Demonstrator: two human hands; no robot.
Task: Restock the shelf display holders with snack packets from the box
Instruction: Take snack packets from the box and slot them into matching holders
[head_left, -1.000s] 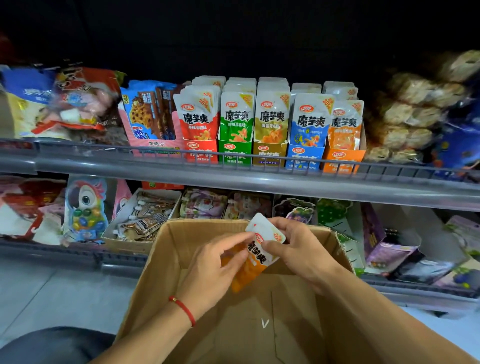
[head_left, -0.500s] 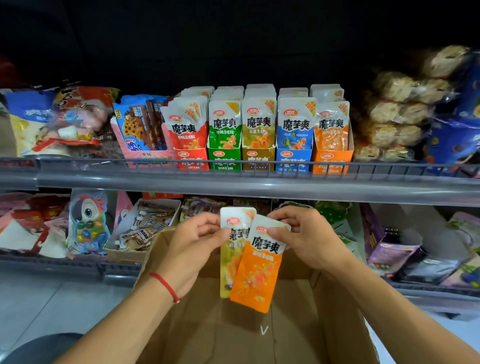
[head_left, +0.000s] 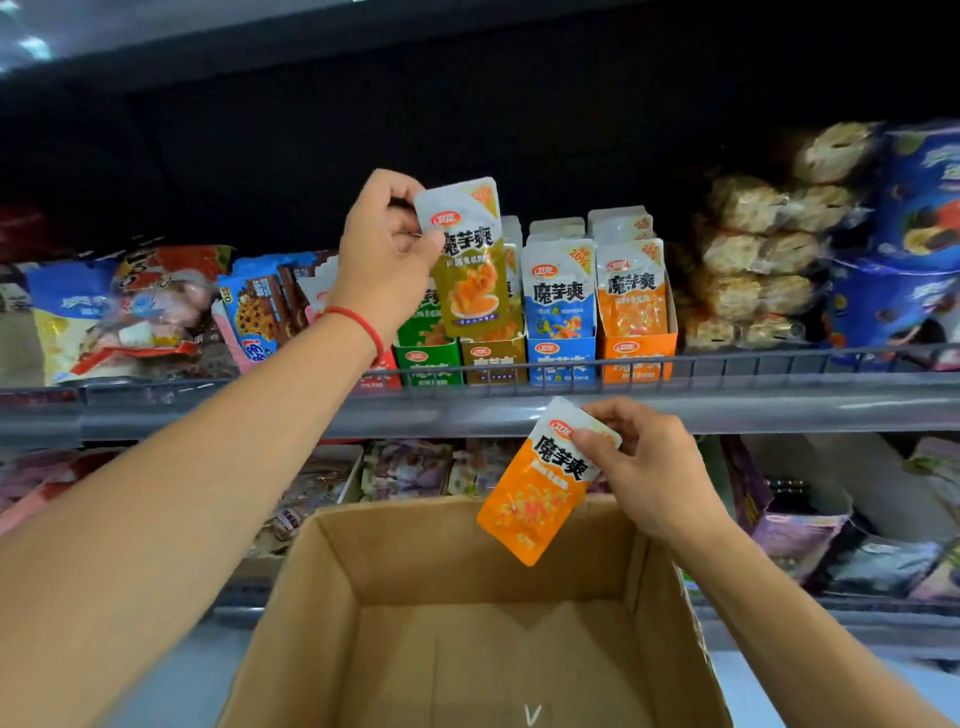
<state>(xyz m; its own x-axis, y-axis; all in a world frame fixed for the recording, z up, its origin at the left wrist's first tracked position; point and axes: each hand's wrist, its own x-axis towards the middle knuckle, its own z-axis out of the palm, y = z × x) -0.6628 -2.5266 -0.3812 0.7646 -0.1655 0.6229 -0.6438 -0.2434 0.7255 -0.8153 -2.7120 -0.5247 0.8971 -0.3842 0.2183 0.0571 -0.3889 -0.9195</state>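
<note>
Open brown cardboard box (head_left: 457, 613) below grey shelf rail (head_left: 727, 410), colour-coded card display holders (head_left: 561, 358) behind rail, left hand (head_left: 387, 260) pinching olive-yellow snack packet (head_left: 470, 260) above olive holder, right hand (head_left: 649, 467) pinching orange snack packet (head_left: 535, 488) over box

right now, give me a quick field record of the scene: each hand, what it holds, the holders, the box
left hand: raised at the upper shelf, pinching the olive-yellow snack packet by its top
right hand: lower, pinching the orange snack packet over the box
holders: green, olive-yellow, blue, orange, side by side behind the shelf rail
cardboard box: open, no packets visible inside
</note>
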